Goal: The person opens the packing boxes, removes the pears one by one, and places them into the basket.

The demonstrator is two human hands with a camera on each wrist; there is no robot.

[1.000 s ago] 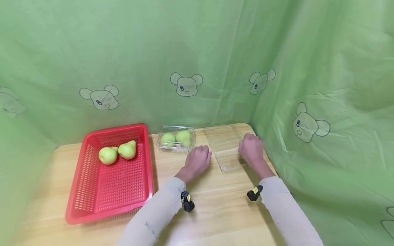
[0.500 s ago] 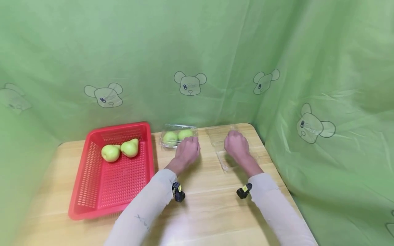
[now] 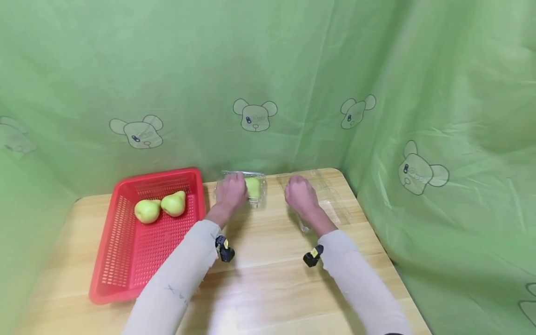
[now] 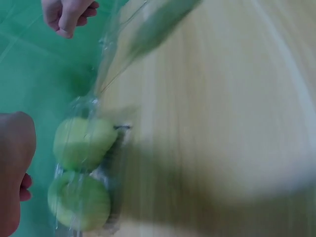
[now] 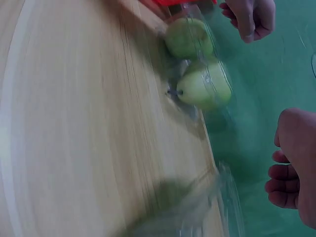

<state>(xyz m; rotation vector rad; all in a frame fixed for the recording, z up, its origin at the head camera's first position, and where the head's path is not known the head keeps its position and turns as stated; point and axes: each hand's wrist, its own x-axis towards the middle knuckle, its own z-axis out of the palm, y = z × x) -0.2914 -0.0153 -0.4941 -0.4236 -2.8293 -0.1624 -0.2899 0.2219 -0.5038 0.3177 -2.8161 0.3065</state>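
My left hand (image 3: 230, 191) hovers with curled fingers over the clear plastic clamshell box (image 3: 260, 197), covering part of it in the head view. Two green pears (image 4: 81, 144) lie inside that box, whose lid appears to be down. In the right wrist view, the fingers of my right hand (image 5: 301, 165) are curled with nothing in them. That hand stands above a second clear clamshell box (image 3: 335, 211), which lies unfolded on the table and has no fruit in its visible part. Neither hand visibly touches a box.
A red plastic basket (image 3: 163, 251) stands at the left of the wooden table (image 3: 268, 288). Two more pears (image 3: 147, 211) lie in it, towards the back. Green sheeting (image 3: 192, 83) hangs close behind the table and along its right side.
Both hands have moved left: the left one from between the boxes to over the filled box, the right one from the unfolded box's right side to its left part. The boxes stay put.
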